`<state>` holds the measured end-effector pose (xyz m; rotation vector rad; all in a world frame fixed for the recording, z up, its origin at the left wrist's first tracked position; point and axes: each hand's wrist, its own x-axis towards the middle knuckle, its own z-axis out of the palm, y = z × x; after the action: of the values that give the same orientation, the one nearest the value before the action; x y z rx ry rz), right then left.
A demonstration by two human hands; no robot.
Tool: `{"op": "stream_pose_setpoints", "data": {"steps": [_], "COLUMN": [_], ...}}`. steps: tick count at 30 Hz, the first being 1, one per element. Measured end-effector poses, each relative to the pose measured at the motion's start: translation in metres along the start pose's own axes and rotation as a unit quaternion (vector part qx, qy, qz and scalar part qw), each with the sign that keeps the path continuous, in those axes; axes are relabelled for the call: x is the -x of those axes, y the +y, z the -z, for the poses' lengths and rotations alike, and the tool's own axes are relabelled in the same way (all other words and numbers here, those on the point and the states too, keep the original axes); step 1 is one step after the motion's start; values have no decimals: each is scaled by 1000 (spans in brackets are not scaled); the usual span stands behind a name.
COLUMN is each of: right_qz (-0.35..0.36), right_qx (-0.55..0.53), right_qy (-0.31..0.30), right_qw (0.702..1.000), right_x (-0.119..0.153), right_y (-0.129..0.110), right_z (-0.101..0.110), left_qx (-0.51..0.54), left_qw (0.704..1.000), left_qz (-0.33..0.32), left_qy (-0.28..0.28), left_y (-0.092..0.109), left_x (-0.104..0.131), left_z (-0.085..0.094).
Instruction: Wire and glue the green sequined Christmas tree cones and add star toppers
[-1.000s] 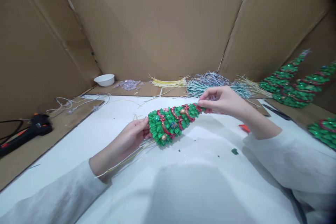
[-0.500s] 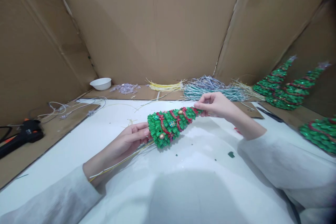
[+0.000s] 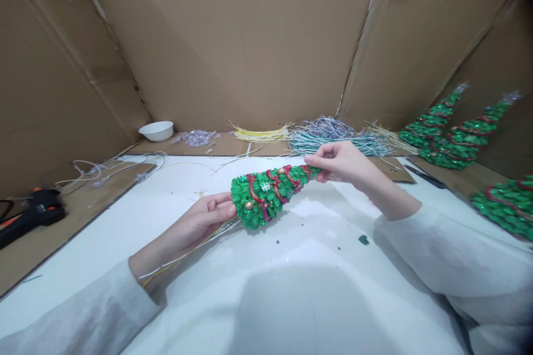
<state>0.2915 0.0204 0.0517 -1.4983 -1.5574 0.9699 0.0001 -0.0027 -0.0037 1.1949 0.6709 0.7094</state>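
A small green Christmas tree [image 3: 266, 194] with red garlands and gold balls lies on its side in the air between my hands, base to the left. My left hand [image 3: 206, 216] is closed on its base, the fingertips partly hidden behind it. Yellow and white wires [image 3: 187, 252] trail from the base under my left wrist. At the narrow top, my right hand [image 3: 335, 163] pinches the tip, which its fingers cover. The white tabletop [image 3: 316, 299] is below.
A black glue gun [image 3: 35, 216] lies at the left edge. Along the back are a white bowl [image 3: 156, 131], clear plastic stars [image 3: 195, 137], yellow wires [image 3: 260, 132] and green wires [image 3: 337, 144]. A dark cutter [image 3: 425, 176] and more finished-looking trees [image 3: 462, 138] are on the right.
The tree has turned slightly about its length, so its small square ornament and garlands sit higher and further left. Both hands keep their hold; the whole view has shifted a little.
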Motion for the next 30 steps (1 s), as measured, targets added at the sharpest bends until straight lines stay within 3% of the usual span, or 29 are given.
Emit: {"op": "stream_pose_setpoints", "data": {"steps": [7, 11, 14, 23, 30], "right_qz": [-1, -39, -29, -51, -65], "right_qx": [2, -31, -69, -91, -158], "right_qy": [5, -73, -123, -44, -69], "right_qw": [1000, 996, 990, 994, 983], "right_x": [5, 11, 13, 14, 2], "right_y": [-5, -13, -17, -19, -3], "right_z": [-3, 5, 12, 5, 3], "left_qx": [71, 120, 161, 168, 73], "left_qw": [997, 986, 976, 978, 992], "left_qz": [2, 8, 9, 21, -29], "left_qy": [43, 118, 149, 125, 100], "left_y": [-4, -4, -2, -2, 1], "left_x": [-2, 0, 0, 1, 3], "left_z": [2, 2, -2, -7, -6]}}
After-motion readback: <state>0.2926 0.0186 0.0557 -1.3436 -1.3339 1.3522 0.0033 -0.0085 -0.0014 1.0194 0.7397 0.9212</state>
